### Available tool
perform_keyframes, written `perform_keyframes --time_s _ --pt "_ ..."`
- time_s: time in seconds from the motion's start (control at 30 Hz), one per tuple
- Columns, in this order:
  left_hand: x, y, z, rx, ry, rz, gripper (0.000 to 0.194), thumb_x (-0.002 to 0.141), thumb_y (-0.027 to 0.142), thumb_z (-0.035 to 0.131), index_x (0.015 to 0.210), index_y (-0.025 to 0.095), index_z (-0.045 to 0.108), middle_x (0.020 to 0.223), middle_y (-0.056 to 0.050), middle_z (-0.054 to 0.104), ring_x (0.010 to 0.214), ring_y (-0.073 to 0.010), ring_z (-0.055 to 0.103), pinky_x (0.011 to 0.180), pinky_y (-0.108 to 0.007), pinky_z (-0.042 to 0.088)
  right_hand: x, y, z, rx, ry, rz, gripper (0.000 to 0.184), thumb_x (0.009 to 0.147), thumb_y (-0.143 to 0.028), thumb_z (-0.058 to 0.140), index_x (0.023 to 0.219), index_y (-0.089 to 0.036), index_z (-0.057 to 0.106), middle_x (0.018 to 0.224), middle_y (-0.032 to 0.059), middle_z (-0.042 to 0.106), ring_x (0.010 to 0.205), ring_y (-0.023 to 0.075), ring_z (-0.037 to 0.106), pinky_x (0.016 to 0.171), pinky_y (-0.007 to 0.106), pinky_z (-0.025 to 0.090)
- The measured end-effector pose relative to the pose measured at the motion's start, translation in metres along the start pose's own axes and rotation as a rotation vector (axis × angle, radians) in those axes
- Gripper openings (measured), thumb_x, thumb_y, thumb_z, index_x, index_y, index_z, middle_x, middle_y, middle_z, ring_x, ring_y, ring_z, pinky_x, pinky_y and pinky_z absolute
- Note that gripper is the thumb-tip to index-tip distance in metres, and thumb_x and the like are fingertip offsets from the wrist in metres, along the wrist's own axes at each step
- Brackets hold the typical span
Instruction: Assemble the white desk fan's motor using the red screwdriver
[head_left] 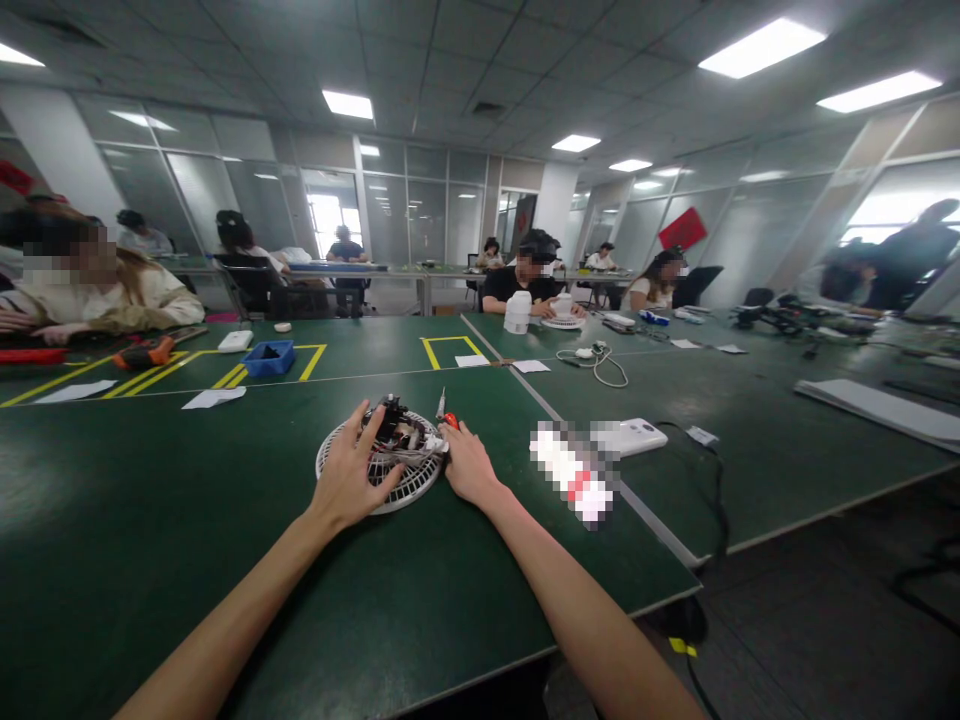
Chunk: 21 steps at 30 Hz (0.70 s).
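A round white fan grille (420, 487) lies on the green table, with dark parts and loose wires (405, 437) on top of it. My left hand (351, 478) rests over the grille's left side, open, its fingers spread and touching the assembly. At the right rim, the fingers of my right hand (471, 465) are closed around a red-handled tool (451, 421) that looks like a screwdriver. Its thin tip points up and away from me. The right fingertips are partly hidden, beside the wires.
A white device (628, 438) with a cable lies to the right, near a blurred-out patch (574, 475). Farther back are a blue bin (270, 358), a white cable (611, 365), paper slips and yellow tape marks. Across the table, a person (517, 285) works beside a white container (517, 313).
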<state>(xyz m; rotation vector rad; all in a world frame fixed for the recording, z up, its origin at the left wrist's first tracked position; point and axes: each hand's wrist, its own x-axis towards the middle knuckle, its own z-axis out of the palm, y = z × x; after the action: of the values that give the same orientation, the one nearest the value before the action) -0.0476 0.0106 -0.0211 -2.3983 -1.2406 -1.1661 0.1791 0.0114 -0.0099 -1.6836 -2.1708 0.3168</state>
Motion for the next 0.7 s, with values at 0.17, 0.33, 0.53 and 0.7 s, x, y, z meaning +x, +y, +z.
perform_keyframes --time_s 0.17,0.33,0.53,0.7 --pt "0.0 -0.002 -0.001 -0.046 0.02 0.004 0.092 0.088 0.047 0.064 0.162 0.025 0.013 0.162 -0.021 0.031 0.144 -0.041 0.043 0.112 -0.062 0.045 -0.002 0.0 -0.004 0.029 0.004 -0.01 0.071 0.082 -0.001 0.048 0.151 -0.017 0.047 0.161 0.0124 0.045 0.156 0.0309 0.027 0.124 0.063 0.021" --pt "-0.002 -0.004 -0.004 -0.078 0.019 -0.01 0.09 0.088 0.043 0.065 0.161 0.026 0.016 0.162 -0.02 0.03 0.146 -0.0404 0.041 0.114 -0.063 0.042 0.0 0.002 -0.008 0.043 0.014 -0.041 0.057 0.086 -0.004 0.046 0.137 -0.024 0.062 0.152 0.0073 0.057 0.152 0.0316 0.035 0.122 0.065 0.024" --pt "-0.005 -0.004 -0.006 -0.109 0.02 0.006 0.087 0.087 0.035 0.063 0.161 0.026 0.017 0.161 -0.019 0.032 0.147 -0.0394 0.039 0.116 -0.063 0.041 0.001 0.002 -0.016 -0.006 0.009 -0.055 0.047 0.088 -0.005 0.044 0.121 -0.024 0.072 0.138 0.0099 0.068 0.145 0.0291 0.047 0.118 0.054 0.035" --pt "-0.003 -0.003 -0.011 -0.117 0.004 0.011 0.084 0.087 0.033 0.061 0.16 0.026 0.019 0.16 -0.019 0.035 0.146 -0.0379 0.041 0.115 -0.061 0.043 0.002 0.005 -0.02 -0.06 0.037 -0.064 0.043 0.089 -0.007 0.044 0.109 -0.023 0.078 0.122 0.01 0.075 0.127 0.0265 0.063 0.108 0.04 0.045"
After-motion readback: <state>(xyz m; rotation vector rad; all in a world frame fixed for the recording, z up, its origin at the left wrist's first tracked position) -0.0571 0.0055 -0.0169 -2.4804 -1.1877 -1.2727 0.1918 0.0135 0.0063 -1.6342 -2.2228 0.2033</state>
